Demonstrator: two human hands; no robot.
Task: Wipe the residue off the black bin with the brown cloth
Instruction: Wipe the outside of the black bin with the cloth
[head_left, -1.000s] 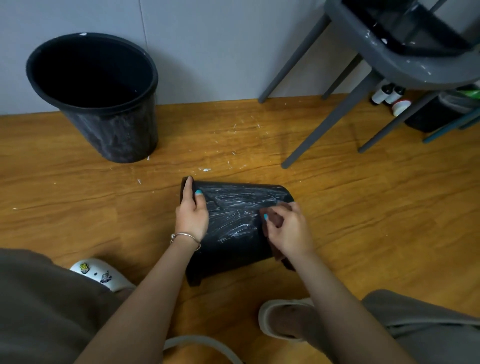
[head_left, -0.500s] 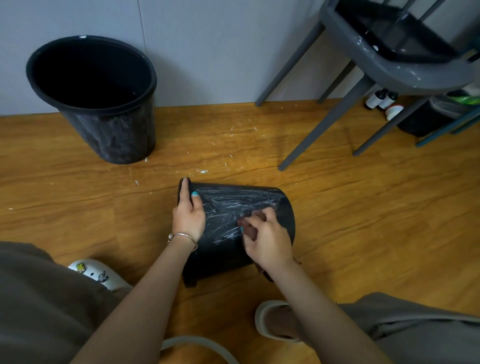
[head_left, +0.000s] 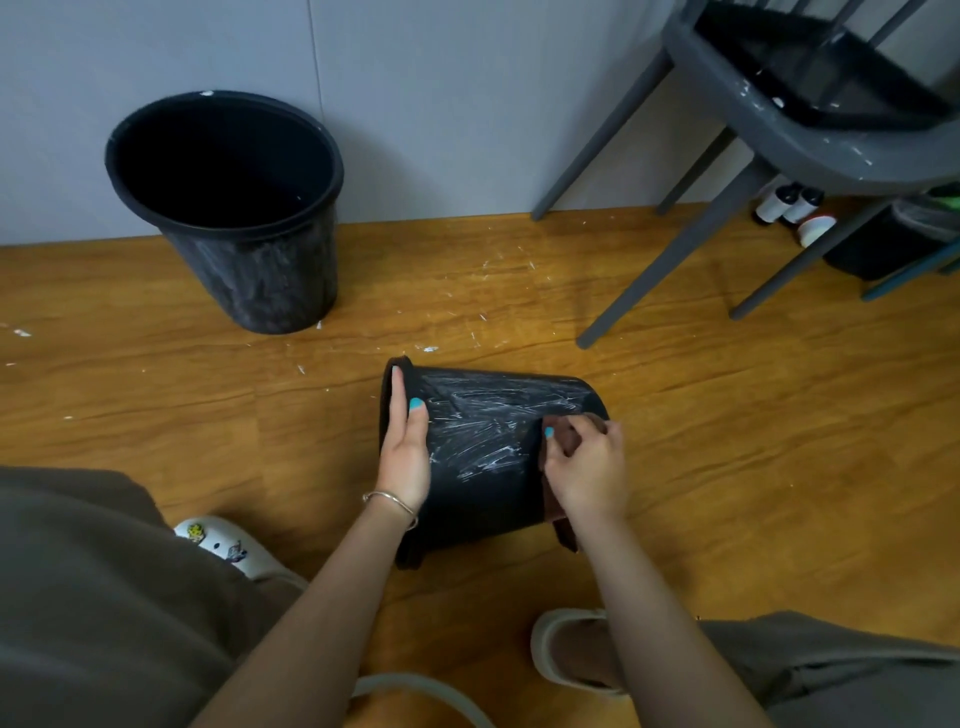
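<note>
Down on the wooden floor (head_left: 727, 467), going from the left, there is a knee in brown trousers (head_left: 78, 597) and, just past it, the toe of a white clog (head_left: 223, 545) with small charms on it. Further back an upright black bucket (head_left: 228, 208) stands against the grey wall (head_left: 441, 93), its side smeared with pale marks, and white flecks are scattered on the floor beside it. In the middle lies the bin (head_left: 488, 457), tipped on its side with its rim to the left and its base to the right, its upper side streaked all over with white residue (head_left: 478, 431). The left hand (head_left: 405, 447), a thin bracelet (head_left: 392, 501) at the wrist, lies flat along the rim end of the bin with the fingers straight and the thumb resting on the wall. The right hand (head_left: 587, 467) is at the base end, fingers curled and bunching the cloth (head_left: 558, 441) against the bin's side; a brown tail of it hangs down past the wrist towards the floor. Nearer me, below that forearm, is a foot in a white slipper (head_left: 571, 654), with the other trouser leg beyond it. To the right at the back stands a grey chair (head_left: 779, 130) speckled with white, and under it some small white bottles (head_left: 784, 205) with dark caps next to a dark container (head_left: 883, 244).
</note>
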